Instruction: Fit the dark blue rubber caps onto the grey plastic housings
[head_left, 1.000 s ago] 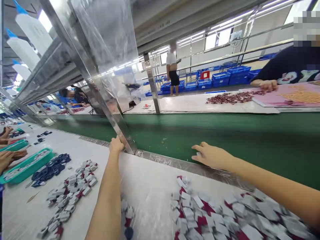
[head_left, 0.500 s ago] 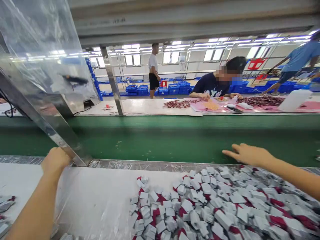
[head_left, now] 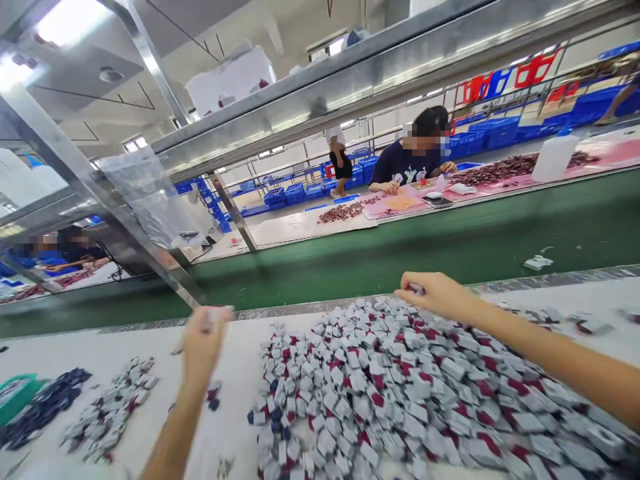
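A wide pile of small grey pieces with dark red parts (head_left: pixel 370 387) covers the white table from the middle to the right. Over the pile's far edge, my right hand (head_left: pixel 433 293) is closed on a small piece whose dark end shows between the fingers. My left hand (head_left: pixel 207 330) is raised over the table left of the pile, closed on a small pale piece, slightly blurred. Below it lie a few loose dark and grey pieces (head_left: pixel 214 395). A smaller grey and red pile (head_left: pixel 117 407) sits further left.
Dark blue pieces (head_left: pixel 47 407) and a green basket (head_left: pixel 17 393) are at the far left. A green conveyor belt (head_left: pixel 320 267) runs behind the table. A slanted metal post (head_left: pixel 145 247) stands near my left hand. A person (head_left: pixel 413 157) sits across the belt.
The view has tilted and shifted. My left hand has left the metal post and now holds a piece. My right hand has come in from over the belt and closed on a piece.
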The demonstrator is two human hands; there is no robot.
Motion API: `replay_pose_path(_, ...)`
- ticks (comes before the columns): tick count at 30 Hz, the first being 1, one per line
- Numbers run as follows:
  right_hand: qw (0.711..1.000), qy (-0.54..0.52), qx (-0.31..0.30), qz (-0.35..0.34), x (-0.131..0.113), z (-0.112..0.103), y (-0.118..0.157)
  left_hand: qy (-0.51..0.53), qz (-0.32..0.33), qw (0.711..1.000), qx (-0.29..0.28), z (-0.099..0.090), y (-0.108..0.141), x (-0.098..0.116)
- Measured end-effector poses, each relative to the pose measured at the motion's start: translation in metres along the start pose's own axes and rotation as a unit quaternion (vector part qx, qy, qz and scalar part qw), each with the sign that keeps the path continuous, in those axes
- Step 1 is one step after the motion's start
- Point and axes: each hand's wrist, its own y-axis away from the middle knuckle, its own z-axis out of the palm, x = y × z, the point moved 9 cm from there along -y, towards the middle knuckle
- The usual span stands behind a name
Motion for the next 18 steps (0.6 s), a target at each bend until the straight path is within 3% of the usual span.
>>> replay_pose_path(3, 0.997, -0.001, 0.006, -0.074, -0.047, 0.005, 0.048, 0.045, 0.099, 0.971, -0.212, 0.082, 0.086, 0.08)
replay_pose_path(6, 0.995, 0.013, 0.025, -0.097, -0.057, 0.016, 0.083, 0.082, 0.138, 0.936, -0.312, 0.126, 0.147, 0.122)
replay_pose_path(8, 0.995, 0.019, 0.038, -0.095, -0.048, 0.023, 0.099, 0.114, 0.133, 0.929, -0.327, 0.136, 0.161, 0.131)
replay_pose_path(11, 0.995, 0.027, 0.044, -0.08, -0.028, 0.034, 0.118, 0.181, 0.073, 0.931, -0.308, 0.135, 0.162, 0.125)
replay_pose_path(14, 0.997, 0.026, 0.038, -0.068, -0.016, 0.044, 0.131, 0.262, -0.05, 0.924, -0.276, 0.132, 0.167, 0.108)
replay_pose_path(18, 0.997, 0.024, 0.038, -0.063, -0.014, 0.049, 0.136, 0.362, -0.216, 0.869, -0.257, 0.133, 0.188, 0.094)
